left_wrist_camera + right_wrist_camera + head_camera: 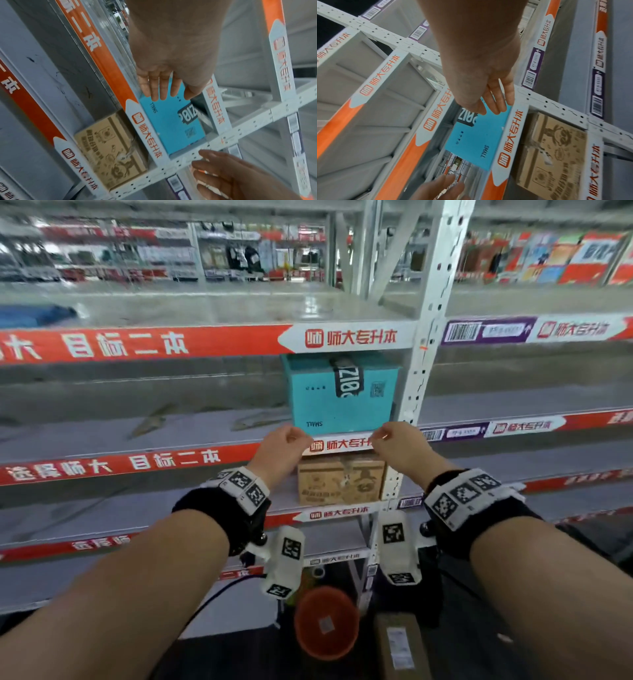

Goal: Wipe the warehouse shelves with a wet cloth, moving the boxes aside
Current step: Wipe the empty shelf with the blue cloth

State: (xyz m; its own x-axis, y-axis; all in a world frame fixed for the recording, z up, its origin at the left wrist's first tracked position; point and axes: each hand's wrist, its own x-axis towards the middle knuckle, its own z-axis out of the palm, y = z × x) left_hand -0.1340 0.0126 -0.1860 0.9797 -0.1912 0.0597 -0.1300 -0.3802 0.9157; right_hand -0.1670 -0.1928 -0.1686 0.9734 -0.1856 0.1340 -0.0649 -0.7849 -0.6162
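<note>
step: both hands up at the blue box (pixel 340 393), about to take it and move it aside so the shelf under it can be wiped (my read)
left hand (pixel 279 451): fingers straight and together in the left wrist view, holding nothing, in front of the box's lower left; can't tell if the tips touch it
right hand (pixel 399 448): fingers straight and relaxed, nothing in them, in front of the box's lower right; contact unclear too
hands: apart, one at each lower corner of the box
box place: middle shelf (pixel 171 422), hard against the white upright post (pixel 423 344), upright, tucked close under the shelf above
how to do it well: get fingers round both side faces, not just the front; the post blocks the right, so sliding it left onto the open shelf looks the only way; keep it flat, the shelf lip may catch the bottom edge
cloth: no wet cloth in any view, neither hand has one; it needs fetching before the wipe
brown carton (pixel 340 479): shelf below, directly under the blue box, shut; contents unseen
blue box contents: shut, cannot tell
orange bucket (pixel 327 623): on the floor below my wrists, seems to hold nothing; something pale at the bottom, blurred
floor carton (pixel 399 645): just beside the bucket, closed, with a label
</note>
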